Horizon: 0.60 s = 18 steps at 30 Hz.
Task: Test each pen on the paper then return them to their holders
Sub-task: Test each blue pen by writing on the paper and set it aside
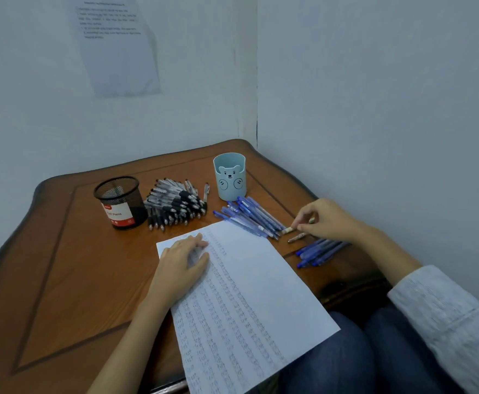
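A white paper [249, 294] covered in rows of scribbles lies on the wooden table [70, 265]. My left hand [183, 265] rests flat on its upper left corner. My right hand [326, 218] pinches a pale pen [289, 230] lying at the end of a heap of blue capped pens [249, 217]. A second small group of blue pens [318, 251] lies under my right wrist. A pile of black-grip pens [174, 204] sits between a black mesh holder [120, 201] and a light blue bear-face holder [229, 176].
Walls close the table in at the back and the right. A printed sheet [116, 44] hangs on the back wall. The paper overhangs the table's near edge above my knees [352, 351]. One brownish pen [298, 238] lies alone near my right hand.
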Tool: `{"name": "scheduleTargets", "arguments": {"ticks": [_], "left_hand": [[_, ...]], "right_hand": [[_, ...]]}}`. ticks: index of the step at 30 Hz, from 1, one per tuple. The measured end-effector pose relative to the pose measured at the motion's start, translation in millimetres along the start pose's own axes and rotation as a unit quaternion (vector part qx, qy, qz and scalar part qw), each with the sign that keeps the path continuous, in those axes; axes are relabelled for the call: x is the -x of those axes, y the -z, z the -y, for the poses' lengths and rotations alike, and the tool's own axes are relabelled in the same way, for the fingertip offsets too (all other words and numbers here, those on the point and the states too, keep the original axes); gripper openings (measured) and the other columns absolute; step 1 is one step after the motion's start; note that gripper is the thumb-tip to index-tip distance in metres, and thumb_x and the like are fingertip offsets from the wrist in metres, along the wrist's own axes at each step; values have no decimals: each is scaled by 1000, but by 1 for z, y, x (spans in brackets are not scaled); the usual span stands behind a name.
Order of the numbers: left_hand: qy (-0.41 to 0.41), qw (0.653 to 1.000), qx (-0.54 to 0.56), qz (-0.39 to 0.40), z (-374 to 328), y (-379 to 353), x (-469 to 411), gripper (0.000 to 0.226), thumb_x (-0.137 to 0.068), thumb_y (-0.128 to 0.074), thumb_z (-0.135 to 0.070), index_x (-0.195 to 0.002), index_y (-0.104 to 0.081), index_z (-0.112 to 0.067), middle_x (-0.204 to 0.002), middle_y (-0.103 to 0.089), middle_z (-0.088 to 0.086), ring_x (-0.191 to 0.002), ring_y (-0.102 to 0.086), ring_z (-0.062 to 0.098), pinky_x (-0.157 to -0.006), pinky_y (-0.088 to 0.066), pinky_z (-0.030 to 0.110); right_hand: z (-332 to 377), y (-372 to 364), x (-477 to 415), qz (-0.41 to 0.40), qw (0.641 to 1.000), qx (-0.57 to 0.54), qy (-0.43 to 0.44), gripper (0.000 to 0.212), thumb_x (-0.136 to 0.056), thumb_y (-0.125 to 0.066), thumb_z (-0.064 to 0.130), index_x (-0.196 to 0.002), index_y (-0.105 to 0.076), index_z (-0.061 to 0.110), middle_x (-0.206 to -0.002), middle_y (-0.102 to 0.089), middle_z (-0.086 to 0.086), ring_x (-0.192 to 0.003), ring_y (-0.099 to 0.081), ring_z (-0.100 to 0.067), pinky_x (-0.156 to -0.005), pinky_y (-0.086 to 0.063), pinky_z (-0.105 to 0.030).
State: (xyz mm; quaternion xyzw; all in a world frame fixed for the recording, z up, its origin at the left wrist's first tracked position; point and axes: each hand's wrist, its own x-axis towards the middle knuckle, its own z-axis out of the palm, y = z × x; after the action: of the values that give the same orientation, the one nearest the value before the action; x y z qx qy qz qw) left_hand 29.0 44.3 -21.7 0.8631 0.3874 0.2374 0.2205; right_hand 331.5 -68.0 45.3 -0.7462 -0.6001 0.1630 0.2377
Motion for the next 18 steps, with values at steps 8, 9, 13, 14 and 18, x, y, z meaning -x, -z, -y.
{"name": "scheduleTargets", "arguments": {"ticks": [8, 9, 13, 14, 18], "left_hand": [[-13, 1000, -11, -8, -3, 0, 1, 32, -95, -55, -28, -126, -57, -22, -123, -46, -24, -122, -43, 4, -105, -33, 39], [-15, 1000, -11, -8, -2, 0, 1, 32, -95, -55, -28, -126, -57, -21, -123, -48, -23, -122, -44, 6, -106, -34, 42], [-10, 1000, -8, -8, -1, 0, 0, 36, -94, -56, -28, -129, -57, -20, -121, -49, -22, -125, -46, 10, -106, -35, 46], [-8, 1000, -8, -7, 0, 0, 0, 36, -94, -56, -28, -129, -57, -20, -123, -51, -21, -126, -45, 10, -107, -35, 46], [-6, 1000, -4, -12, 0, -1, 0, 34, -94, -56, -28, -127, -58, -21, -128, -53, -17, -125, -46, 10, -107, -35, 46]], "right_hand": [[5, 5, 25, 140, 987, 74, 16, 23, -91, -64, 13, -113, -71, 14, -89, -57, 15, -84, -59, -6, -72, -45, -13], [5, 3, 26, 136, 988, 75, 16, 24, -92, -63, 12, -114, -70, 14, -91, -58, 14, -86, -59, -6, -75, -46, -15], [4, -3, 27, 129, 989, 65, 27, 17, -92, -63, 12, -102, -67, 25, -111, -61, 2, -102, -56, -10, -93, -49, -30], [4, -3, 26, 125, 989, 67, 30, 16, -91, -64, 14, -97, -63, 29, -111, -61, 1, -104, -52, -10, -94, -48, -32], [6, -7, 25, 112, 990, 67, 47, 19, -90, -65, 17, -88, -58, 34, -102, -58, 5, -102, -46, -7, -87, -43, -27]]}}
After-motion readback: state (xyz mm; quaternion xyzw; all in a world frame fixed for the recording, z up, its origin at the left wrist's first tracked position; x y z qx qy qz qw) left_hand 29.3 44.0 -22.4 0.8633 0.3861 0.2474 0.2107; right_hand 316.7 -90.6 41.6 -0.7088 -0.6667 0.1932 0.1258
